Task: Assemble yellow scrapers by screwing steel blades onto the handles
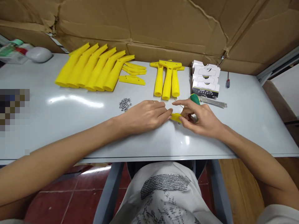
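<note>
My left hand (149, 116) lies low over the table with its fingers closed on one end of a small yellow plastic scraper piece (175, 117). At the other end of that piece, my right hand (202, 119) grips it with the thumb and curled fingers, its index finger stretched out above. Much of the piece is hidden by the fingers. A tiny screw (179, 123) lies just below it. Behind my right hand is a green-and-yellow screwdriver handle (194, 99). Loose metal screws (125, 104) form a pile beside my left hand.
Several yellow scraper handles (93, 70) lie in a row at back left, with flat yellow pieces (132, 80) beside them. T-shaped scrapers (167, 77) lie at back centre. Further right are printed cards (205, 79), metal blades (213, 102) and a small screwdriver (228, 81). Cardboard (158, 28) walls the back.
</note>
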`<act>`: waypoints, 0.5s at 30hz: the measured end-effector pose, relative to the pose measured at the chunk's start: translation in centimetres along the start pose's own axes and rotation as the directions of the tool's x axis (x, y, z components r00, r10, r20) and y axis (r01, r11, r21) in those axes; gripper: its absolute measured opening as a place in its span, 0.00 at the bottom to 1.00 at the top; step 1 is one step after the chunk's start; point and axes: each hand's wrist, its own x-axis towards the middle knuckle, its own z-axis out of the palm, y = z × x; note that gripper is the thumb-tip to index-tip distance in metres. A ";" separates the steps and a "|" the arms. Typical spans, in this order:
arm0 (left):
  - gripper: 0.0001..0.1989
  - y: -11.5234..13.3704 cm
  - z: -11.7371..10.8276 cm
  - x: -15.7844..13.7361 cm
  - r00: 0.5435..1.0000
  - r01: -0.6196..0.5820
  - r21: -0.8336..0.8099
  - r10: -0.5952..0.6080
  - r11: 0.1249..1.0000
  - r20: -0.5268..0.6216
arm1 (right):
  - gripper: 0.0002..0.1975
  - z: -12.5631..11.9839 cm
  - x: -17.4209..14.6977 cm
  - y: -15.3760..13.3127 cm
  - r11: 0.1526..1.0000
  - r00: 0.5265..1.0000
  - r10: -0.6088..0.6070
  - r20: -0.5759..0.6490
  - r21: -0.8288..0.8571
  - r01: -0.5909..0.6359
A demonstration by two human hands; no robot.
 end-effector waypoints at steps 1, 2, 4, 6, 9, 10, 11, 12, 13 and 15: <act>0.13 0.1 0.0 0.0 1.000 0.001 -0.004 -0.001 1.000 -0.004 | 0.22 0.0 0.0 -0.1 1.000 1.000 -0.002 -0.002 -0.008 0.002; 0.12 0.1 0.0 0.0 1.000 -0.002 -0.014 0.002 1.000 -0.015 | 0.22 0.1 -0.1 -0.1 1.000 1.000 0.001 -0.002 -0.016 -0.001; 0.09 0.2 -0.1 0.1 0.999 -0.021 -0.031 0.021 0.999 -0.026 | 0.22 0.1 -0.2 -0.2 1.000 1.000 0.015 0.005 -0.025 -0.015; 0.10 0.3 -0.4 0.0 0.999 -0.054 -0.005 0.054 0.999 0.000 | 0.22 0.1 -0.2 -0.3 1.000 1.000 0.025 0.013 -0.017 -0.025; 0.13 0.1 -0.8 0.0 0.992 -0.101 0.075 0.095 0.992 0.078 | 0.22 0.0 -0.2 -0.2 1.000 0.999 0.026 0.019 0.002 -0.026; 0.14 0.0 -0.9 0.0 0.991 -0.107 0.085 0.099 0.991 0.092 | 0.22 -0.1 -0.1 -0.2 1.000 0.999 0.030 0.018 0.003 -0.030; 0.14 -0.1 -1.0 0.0 0.990 -0.107 0.082 0.098 0.991 0.098 | 0.21 -0.1 -0.1 -0.2 0.999 0.999 0.036 0.017 0.001 -0.036; 0.13 -0.2 -1.0 0.0 0.991 -0.103 0.073 0.096 0.992 0.097 | 0.21 -0.2 -0.1 -0.2 0.999 0.999 0.044 0.017 -0.002 -0.044; 0.13 -0.2 -1.1 0.0 0.992 -0.102 0.064 0.097 0.993 0.083 | 0.20 -0.2 -0.1 -0.2 0.999 0.998 0.054 0.017 -0.005 -0.054; 0.13 -0.2 -1.1 0.0 0.993 -0.109 0.061 0.106 0.992 0.042 | 0.20 -0.3 0.0 -0.2 0.998 0.998 0.061 0.013 -0.003 -0.061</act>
